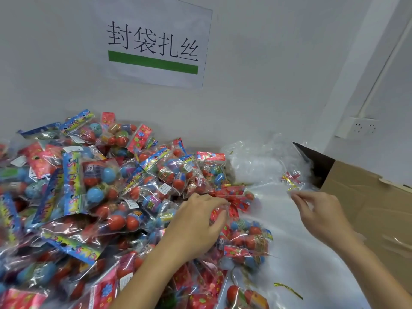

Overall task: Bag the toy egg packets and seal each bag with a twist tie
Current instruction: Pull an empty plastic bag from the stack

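Your left hand (198, 221) reaches forward from the lower middle, palm down, knuckles toward you, its fingers curled over and gripping something beneath them. The bare forearm runs back toward the bottom edge. Your right hand (321, 212) is held out to the right, well apart from the left, thumb and forefinger drawn together in a pinch, the other fingers loosely bent behind them.

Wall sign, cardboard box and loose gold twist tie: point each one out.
wall sign (153, 43), head view, on its printed characters.
cardboard box (365, 197), head view, on its brown flap.
gold twist tie (288, 289), head view, mid-length.
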Motion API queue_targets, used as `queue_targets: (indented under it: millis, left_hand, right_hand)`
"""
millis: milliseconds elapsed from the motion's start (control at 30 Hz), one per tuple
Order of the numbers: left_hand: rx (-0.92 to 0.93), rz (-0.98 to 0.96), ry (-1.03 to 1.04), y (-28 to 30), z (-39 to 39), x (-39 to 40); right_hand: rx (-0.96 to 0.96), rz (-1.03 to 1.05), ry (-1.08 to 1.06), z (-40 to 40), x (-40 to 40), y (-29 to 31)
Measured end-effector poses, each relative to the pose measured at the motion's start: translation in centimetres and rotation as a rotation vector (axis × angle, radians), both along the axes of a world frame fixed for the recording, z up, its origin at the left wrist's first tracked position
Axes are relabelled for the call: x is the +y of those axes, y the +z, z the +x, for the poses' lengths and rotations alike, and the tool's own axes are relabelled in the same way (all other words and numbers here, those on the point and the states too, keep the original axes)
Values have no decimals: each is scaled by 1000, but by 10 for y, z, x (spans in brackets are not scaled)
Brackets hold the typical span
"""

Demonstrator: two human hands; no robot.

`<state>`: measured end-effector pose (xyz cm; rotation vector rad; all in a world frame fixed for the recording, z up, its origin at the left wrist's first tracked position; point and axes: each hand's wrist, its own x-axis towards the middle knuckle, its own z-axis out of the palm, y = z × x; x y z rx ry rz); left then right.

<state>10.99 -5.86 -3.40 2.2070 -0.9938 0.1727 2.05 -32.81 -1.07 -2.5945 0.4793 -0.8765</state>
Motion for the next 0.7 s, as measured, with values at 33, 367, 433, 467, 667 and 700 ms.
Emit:
queue_targets:
  millis: [33, 367, 433, 467, 667, 700]
  left_hand:
    - [-10, -16, 7, 0, 0, -1]
    - [85, -207, 0, 6, -7, -5]
    - [143, -228, -10, 6, -9, -9]
    - [184, -234, -13, 6, -11, -12]
    - [136, -42, -143, -10, -24, -23]
    - [112, -10, -154, -12, -25, -25]
  right_hand:
    - [-50, -25, -10, 1, 2, 3]
    - [-61, 36, -32, 13, 19, 8]
    - [-30, 81, 56, 9, 29, 2]
    - [-7, 79, 112, 5, 36, -1]
    - [172, 52, 310, -10, 67, -21]
    - [200, 52, 331, -13, 67, -22]
